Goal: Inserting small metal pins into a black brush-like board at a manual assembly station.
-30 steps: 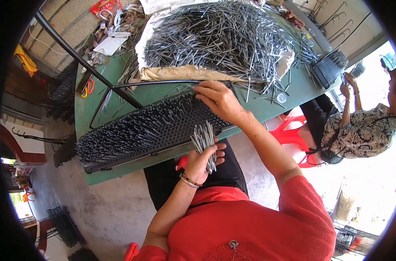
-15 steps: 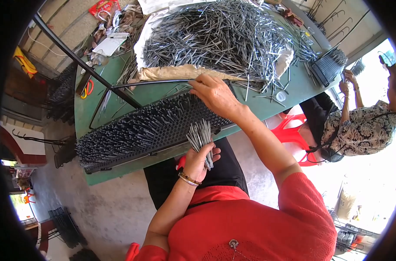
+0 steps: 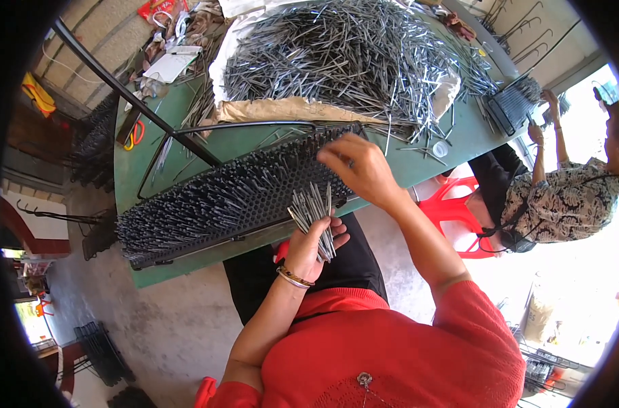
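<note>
My left hand [image 3: 308, 248] is closed round a bundle of thin grey metal strips [image 3: 311, 207], which fan out upward above the thumb. In front of it slants a long black rack [image 3: 282, 200] with a grid of holes. Dark strips stand densely in its left part and along its far edge, while bare holes show toward the right. My right hand [image 3: 367, 170] hovers over the rack's right end, fingers loosely bent and slightly blurred. I see no strip between them.
A large heap of loose metal strips [image 3: 337, 58] lies on white and brown sheeting across the green table [image 3: 156, 272]. Orange-handled scissors [image 3: 134, 134] and a black bar frame [image 3: 112, 85] are at left. At right, a co-worker [image 3: 561, 204] handles a smaller rack [image 3: 510, 109] beside a red stool [image 3: 452, 207].
My right hand has come back from the rack's far edge, nearer to me and right. My left hand keeps its bundle almost in place. The co-worker's hands have shifted.
</note>
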Action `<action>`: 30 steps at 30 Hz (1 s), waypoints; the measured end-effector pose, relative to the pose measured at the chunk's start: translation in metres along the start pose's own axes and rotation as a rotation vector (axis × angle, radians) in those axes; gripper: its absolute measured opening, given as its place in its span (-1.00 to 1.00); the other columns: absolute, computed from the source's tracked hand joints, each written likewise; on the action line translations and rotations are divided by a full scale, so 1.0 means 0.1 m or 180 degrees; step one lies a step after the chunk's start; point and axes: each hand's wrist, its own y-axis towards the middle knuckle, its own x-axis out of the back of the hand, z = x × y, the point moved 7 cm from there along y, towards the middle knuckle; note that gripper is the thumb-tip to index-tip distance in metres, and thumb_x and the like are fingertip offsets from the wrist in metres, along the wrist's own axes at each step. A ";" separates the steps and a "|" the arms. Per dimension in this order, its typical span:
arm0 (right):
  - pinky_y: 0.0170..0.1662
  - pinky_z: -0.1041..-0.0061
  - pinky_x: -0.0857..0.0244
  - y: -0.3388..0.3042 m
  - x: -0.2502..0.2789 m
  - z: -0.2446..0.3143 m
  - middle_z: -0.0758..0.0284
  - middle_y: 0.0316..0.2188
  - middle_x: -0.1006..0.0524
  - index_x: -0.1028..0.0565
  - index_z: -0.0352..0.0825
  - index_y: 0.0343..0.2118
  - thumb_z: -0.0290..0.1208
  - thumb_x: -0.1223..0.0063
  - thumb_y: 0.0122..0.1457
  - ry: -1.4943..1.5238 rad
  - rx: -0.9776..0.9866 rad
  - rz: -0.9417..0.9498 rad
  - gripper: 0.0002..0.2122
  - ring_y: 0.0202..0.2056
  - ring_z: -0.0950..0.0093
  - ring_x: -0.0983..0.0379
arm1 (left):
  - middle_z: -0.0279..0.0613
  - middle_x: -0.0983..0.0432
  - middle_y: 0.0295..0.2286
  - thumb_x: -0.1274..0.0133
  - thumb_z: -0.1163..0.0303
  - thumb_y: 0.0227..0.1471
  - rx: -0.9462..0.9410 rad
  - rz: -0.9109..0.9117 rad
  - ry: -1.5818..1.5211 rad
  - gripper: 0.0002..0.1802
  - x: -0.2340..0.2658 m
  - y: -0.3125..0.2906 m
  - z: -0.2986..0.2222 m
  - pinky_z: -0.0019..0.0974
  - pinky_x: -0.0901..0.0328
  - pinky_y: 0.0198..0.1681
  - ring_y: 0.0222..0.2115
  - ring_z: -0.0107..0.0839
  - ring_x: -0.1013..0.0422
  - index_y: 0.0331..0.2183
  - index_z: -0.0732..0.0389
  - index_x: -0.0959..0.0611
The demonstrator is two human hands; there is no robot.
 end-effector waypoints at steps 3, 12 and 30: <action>-0.45 0.41 -0.29 -0.29 -0.08 -0.10 0.22 -0.52 -0.51 -0.54 -0.43 -0.48 -0.32 -0.18 0.04 0.0362 -0.0992 0.0946 -0.78 -0.53 0.38 -0.43 | -0.21 -0.49 -0.39 -0.01 0.41 0.07 -0.0050 -0.0036 -0.0088 -0.79 -0.01 0.01 -0.01 -0.17 -0.45 -0.19 -0.32 -0.36 -0.46 -0.21 0.24 -0.51; -0.23 0.63 -0.31 -0.33 -0.05 -0.35 0.37 -0.40 -0.54 -0.49 -0.44 -0.28 -0.43 -0.05 0.19 0.2011 -0.1436 0.0654 -0.84 -0.32 0.67 -0.43 | -0.06 -0.52 -0.23 0.00 0.40 0.07 -0.0090 -0.0165 0.0102 -0.72 -0.05 0.07 -0.01 -0.21 -0.45 -0.23 -0.26 -0.32 -0.48 -0.13 0.22 -0.49; -0.24 0.47 -0.34 0.28 0.05 -0.41 0.26 -0.35 -0.57 -0.52 -0.39 -0.27 -0.46 -0.10 0.11 0.0797 0.0129 0.0065 -0.84 -0.29 0.39 -0.51 | -0.04 -0.53 -0.24 0.00 0.39 0.10 0.0069 0.0176 0.0332 -0.72 -0.09 0.00 0.00 -0.33 -0.44 -0.28 -0.32 -0.40 -0.48 -0.12 0.23 -0.48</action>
